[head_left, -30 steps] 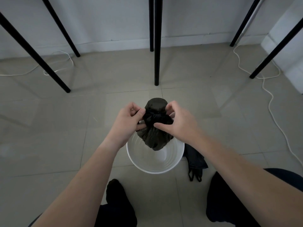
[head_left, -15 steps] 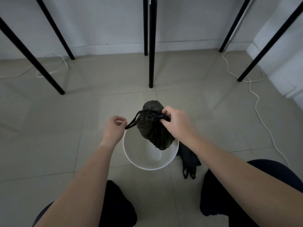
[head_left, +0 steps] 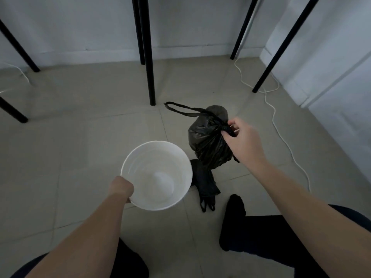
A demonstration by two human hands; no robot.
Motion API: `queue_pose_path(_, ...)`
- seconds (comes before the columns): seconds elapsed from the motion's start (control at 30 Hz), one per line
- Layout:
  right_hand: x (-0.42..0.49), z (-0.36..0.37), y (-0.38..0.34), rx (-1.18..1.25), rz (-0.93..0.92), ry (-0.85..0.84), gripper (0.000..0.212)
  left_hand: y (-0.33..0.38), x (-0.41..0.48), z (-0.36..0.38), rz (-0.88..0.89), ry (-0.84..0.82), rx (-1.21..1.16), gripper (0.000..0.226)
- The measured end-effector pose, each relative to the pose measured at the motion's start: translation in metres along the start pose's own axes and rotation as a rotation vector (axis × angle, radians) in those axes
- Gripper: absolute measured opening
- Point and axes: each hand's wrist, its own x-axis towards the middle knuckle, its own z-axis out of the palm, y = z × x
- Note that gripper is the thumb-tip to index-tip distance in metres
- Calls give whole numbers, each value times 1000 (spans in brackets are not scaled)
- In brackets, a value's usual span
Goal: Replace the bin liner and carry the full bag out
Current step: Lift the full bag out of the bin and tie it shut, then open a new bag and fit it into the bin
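Currently listed:

1. Your right hand [head_left: 241,137] pinches the tied neck of the full black plastic bag [head_left: 208,145]. The bag is out of the round white plastic bin [head_left: 144,157] and just to its right. You cannot tell whether it touches the floor.
2. Your left hand [head_left: 121,187] is curled over the bin's near rim.
3. The folded black spare liner [head_left: 204,185] lies on the floor beside the bin, partly under the bag.

Risks:
- Your narrow pinch could slip under the bag's weight.
- The loose handle loop [head_left: 180,109] could snag the nearby black leg [head_left: 149,77].
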Motion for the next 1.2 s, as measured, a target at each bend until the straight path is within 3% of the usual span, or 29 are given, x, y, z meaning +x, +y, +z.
queue_pose_path(0.2,7,21,80,-61,143,-77,26,-29,55,12,-2,-28,-10,34)
queue_pose_path(0.37,8,57,143,-116,321,-129,30,6,1,-7,-26,-81,-117,31)
queue_pose_path(0.67,12,114,206,-191,467,-207,35,23,-18,8,-31,-107,-226,35)
queue_pose_path(0.97,-3,136,239,-170,536,-334,42,24,-12,12,-73,-105,-269,41)
queue_pose_path(1.2,-6,128,226,-194,493,-339,47,24,-14,14,-75,-108,-311,40)
